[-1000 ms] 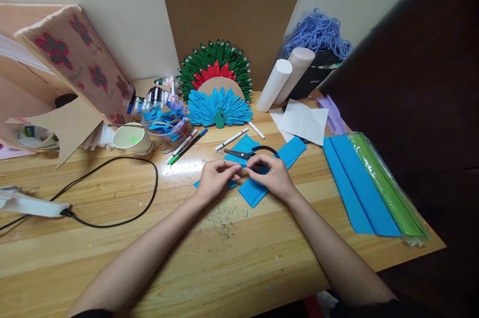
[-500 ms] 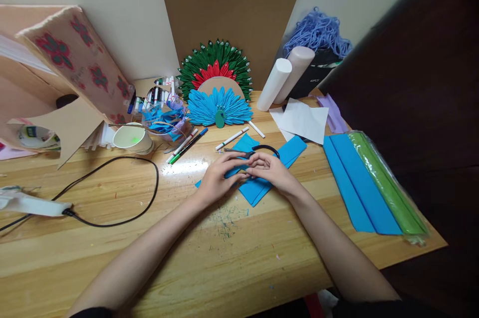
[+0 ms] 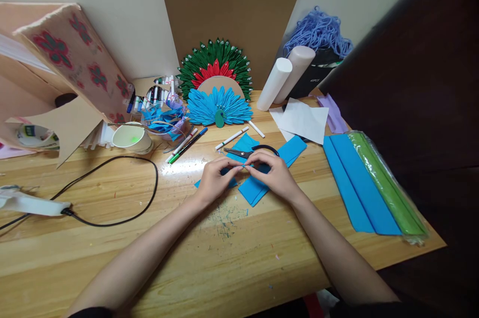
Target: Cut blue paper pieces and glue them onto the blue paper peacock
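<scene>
Between the fingertips of both hands sits a small piece of blue crepe paper (image 3: pixel 244 165), mostly hidden by the fingers. My left hand (image 3: pixel 217 178) pinches it from one side. My right hand (image 3: pixel 275 173) is closed on it from the other side, the fingertips of the two hands nearly meeting. Just beyond the fingers lie scissors (image 3: pixel 239 152) with black handles, partly covered by my right hand. Blue paper strips (image 3: pixel 294 151) are spread on the table under and around the hands. Behind them stands a paper peacock (image 3: pixel 219 117) with blue, red and green feathers.
Markers (image 3: pixel 189 146) and a paper cup (image 3: pixel 132 138) are at left, near a black cable (image 3: pixel 157 183) and a white glue gun (image 3: pixel 33 203). Folded blue paper (image 3: pixel 359 183) and a green packet (image 3: pixel 389 183) lie right. White rolls (image 3: pixel 275 83) stand behind.
My fingers have straightened into a pinch and the hands have shifted slightly, showing the blue piece between the fingertips. More of the scissors shows now.
</scene>
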`<act>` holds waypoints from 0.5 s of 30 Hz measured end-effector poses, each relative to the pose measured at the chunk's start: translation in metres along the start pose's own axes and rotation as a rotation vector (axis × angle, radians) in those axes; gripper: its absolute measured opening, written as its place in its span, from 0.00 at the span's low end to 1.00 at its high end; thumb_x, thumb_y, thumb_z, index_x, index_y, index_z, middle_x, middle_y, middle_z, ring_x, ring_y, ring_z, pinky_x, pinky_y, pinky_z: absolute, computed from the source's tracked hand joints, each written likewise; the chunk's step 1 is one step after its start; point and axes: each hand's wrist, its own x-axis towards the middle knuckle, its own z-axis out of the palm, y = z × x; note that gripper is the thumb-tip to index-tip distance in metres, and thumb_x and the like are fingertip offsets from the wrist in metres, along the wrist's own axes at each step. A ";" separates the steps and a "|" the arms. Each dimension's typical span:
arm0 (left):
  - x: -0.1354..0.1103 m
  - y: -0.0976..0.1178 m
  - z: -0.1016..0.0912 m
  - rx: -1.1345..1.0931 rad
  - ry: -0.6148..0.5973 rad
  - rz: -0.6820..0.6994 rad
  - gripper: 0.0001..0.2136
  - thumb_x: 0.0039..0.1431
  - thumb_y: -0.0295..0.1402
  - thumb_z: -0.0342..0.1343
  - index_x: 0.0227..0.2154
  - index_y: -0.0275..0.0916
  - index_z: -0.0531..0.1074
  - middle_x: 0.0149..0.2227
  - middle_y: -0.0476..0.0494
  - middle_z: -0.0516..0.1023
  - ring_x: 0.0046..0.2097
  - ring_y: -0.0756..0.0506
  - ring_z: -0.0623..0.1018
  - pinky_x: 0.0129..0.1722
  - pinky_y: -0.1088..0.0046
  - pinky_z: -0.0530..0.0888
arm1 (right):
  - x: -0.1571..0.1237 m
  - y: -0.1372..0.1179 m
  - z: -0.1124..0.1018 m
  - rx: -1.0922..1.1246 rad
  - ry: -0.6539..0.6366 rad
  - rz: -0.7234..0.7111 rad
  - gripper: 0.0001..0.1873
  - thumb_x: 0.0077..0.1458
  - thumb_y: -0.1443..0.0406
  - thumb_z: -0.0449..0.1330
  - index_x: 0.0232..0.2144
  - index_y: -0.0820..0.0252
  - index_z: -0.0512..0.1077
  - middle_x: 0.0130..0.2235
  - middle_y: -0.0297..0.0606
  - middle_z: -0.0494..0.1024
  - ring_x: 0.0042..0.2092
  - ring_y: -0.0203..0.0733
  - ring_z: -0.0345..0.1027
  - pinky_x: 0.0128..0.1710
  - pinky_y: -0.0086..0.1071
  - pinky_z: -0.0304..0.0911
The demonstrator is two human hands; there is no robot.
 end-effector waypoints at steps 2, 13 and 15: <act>0.000 0.000 0.001 -0.013 -0.024 -0.066 0.07 0.54 0.34 0.57 0.32 0.37 0.77 0.33 0.43 0.79 0.35 0.47 0.77 0.36 0.72 0.72 | -0.001 0.000 0.001 -0.031 0.016 -0.020 0.02 0.51 0.67 0.59 0.29 0.59 0.72 0.32 0.37 0.74 0.35 0.40 0.67 0.35 0.32 0.62; -0.003 -0.009 0.007 -0.109 -0.060 -0.133 0.12 0.53 0.33 0.57 0.40 0.35 0.72 0.35 0.41 0.78 0.36 0.48 0.77 0.38 0.71 0.73 | -0.002 0.004 0.007 -0.017 -0.017 -0.005 0.02 0.50 0.69 0.59 0.28 0.59 0.71 0.30 0.35 0.74 0.32 0.38 0.67 0.33 0.31 0.63; -0.003 -0.010 0.008 -0.143 -0.060 -0.136 0.13 0.52 0.32 0.57 0.41 0.35 0.71 0.35 0.41 0.77 0.36 0.48 0.77 0.39 0.71 0.73 | -0.002 0.005 0.007 -0.020 -0.015 -0.022 0.02 0.50 0.69 0.59 0.28 0.59 0.71 0.30 0.35 0.73 0.32 0.37 0.67 0.32 0.30 0.63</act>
